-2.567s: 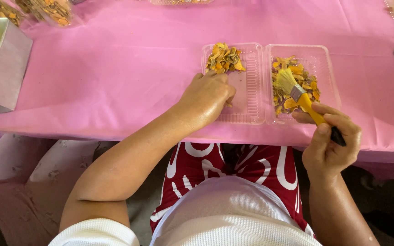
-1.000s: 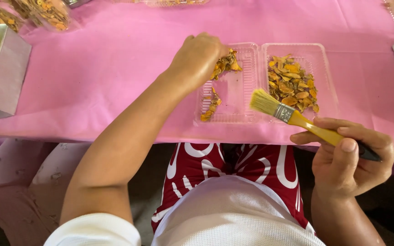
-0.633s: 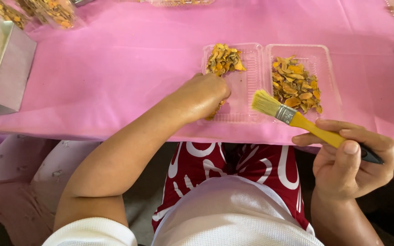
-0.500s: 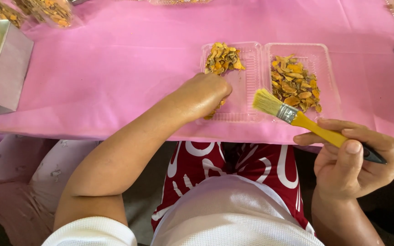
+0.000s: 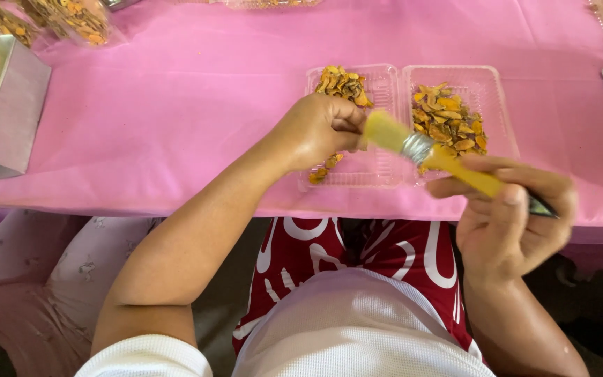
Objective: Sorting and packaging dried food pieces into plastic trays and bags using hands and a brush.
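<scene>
Worktop point(image 5: 176, 105) under pink cloth spans the whole view, and everything in play sits just ahead of both hands. Clear double tray point(image 5: 392, 174) lies flat on it: the compartment under the left hand point(image 5: 315, 129) has a small heap of dried orange-yellow pieces point(image 5: 343, 82) at its far end and a few strays at the near edge, while the compartment ahead of the right hand point(image 5: 511, 223) holds the bigger heap point(image 5: 448, 126). A silver box point(image 5: 5, 112) sits well off to the left of the left hand, out of the way, and bags of the same pieces point(image 5: 71, 17) lie at the far left edge. Left grip is curled tight over the left compartment, fingers pinched together, seemingly on one piece, though I cannot see the piece itself. Right grip is closed around the yellow handle of a flat brush point(image 5: 413, 143), with the bristles up against the left fingertips. To do this well, I'd say: keep the pinched piece over the tray so dust and crumbs drop inside, not on the cloth; use short light strokes away from the fingers; turn the piece between strokes so all faces get covered; hold the handle loosely so the bristles flex rather than flick the piece out; keep the left wrist off the tray rim so it doesn't tip
</scene>
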